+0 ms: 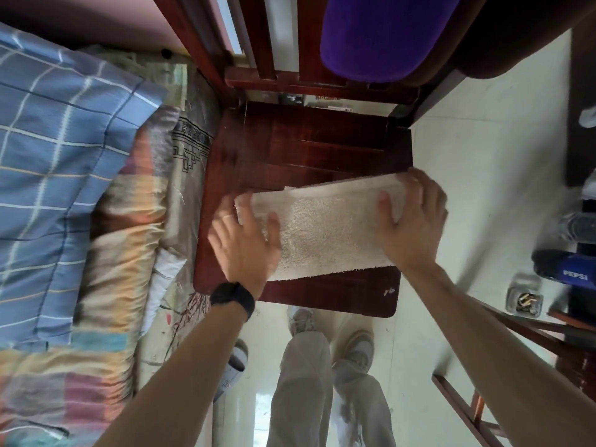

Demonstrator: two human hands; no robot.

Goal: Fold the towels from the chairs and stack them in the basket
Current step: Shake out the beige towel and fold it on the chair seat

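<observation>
A beige towel point(325, 227), folded into a flat rectangle, lies across the front half of a dark red wooden chair seat point(300, 146). My left hand point(245, 237) rests flat on the towel's left end, fingers spread, with a black watch on the wrist. At the towel's right end, my right hand point(412, 214) curls its fingers over the edge and grips it. A purple towel point(380, 33) hangs over the chair's backrest at the top. No basket is visible.
A bed with a blue checked pillow point(58, 130) and a patchwork blanket point(106, 253) borders the chair on the left. A Pepsi bottle point(567, 269) and a small glass jar point(524, 300) sit at the right. Another wooden frame point(477, 411) stands lower right. My legs and shoes are below.
</observation>
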